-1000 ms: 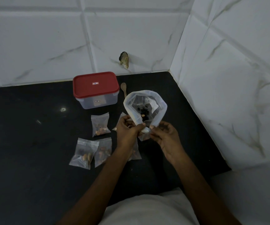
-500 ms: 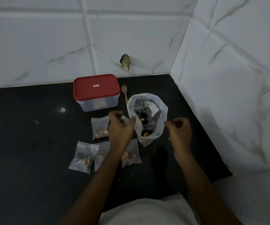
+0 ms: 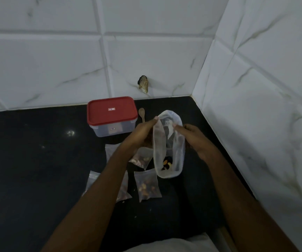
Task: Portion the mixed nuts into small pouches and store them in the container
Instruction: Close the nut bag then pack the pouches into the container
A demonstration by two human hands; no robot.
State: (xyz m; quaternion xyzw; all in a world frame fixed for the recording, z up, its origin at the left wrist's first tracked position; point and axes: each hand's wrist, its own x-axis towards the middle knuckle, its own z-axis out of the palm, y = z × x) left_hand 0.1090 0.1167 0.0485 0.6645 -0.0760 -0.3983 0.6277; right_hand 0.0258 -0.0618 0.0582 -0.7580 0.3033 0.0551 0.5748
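Observation:
A large clear plastic bag (image 3: 168,144) stands on the black counter (image 3: 37,160) with a few mixed nuts (image 3: 166,164) at its bottom. My left hand (image 3: 143,133) pinches the bag's left rim and my right hand (image 3: 195,138) pinches its right rim, holding the mouth open. Several small filled pouches lie in front of the bag: one (image 3: 147,186) in plain sight, one (image 3: 141,158) under my left hand, others partly hidden by my left forearm. The container (image 3: 111,115), clear with a red lid, stands closed at the back left.
A small wooden spoon (image 3: 142,113) lies between the container and the bag. White tiled walls close in the back and right side of the counter; a chipped spot (image 3: 143,84) marks the back wall. The counter stretches dark to the left.
Both hands let go of the small pouch, which now lies on the counter, then rose to the big bag's rim and took hold of it. The view moved closer.

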